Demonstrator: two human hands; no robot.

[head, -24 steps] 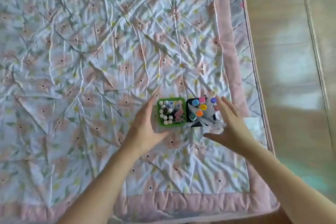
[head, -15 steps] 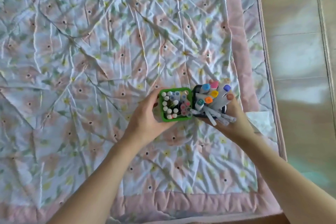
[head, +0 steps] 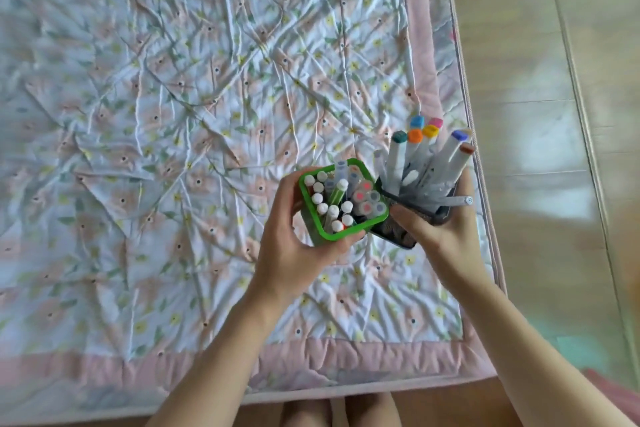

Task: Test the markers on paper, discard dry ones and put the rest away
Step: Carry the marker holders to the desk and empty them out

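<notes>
Setup stage, no testing yet by the look of it. Left hand [head: 291,250] is wrapped around the green cup [head: 341,201], fingers and thumb curled round its sides; cup looks lifted off the quilt [head: 173,97], though I can't be sure of the gap. It is packed with thin pens, mostly white caps up, plus a few round pink and grey ends on the right side. Right hand [head: 446,236] grips the black cup [head: 412,218] from below and behind, fingers curled on its near wall. That cup is tipped away from the camera and holds the fat markers [head: 419,156], white barrels with coloured caps: teal, orange, yellow, blue, pink, purple, brown. One thin pen [head: 450,200] lies crosswise over its rim, sticking out to the right. The two cups touch or nearly touch at their facing edges. No paper visible on the quilt, and no bin or discard spot either; bare floor [head: 536,80] to the right. Judgement: the step in hand is bringing the supplies in. Next move calls for setting both cups down upright and stable on soft, wrinkled fabric, which is poor footing. The tipped black cup is the likely spill. Then find paper and free one hand to pull a marker.
</notes>
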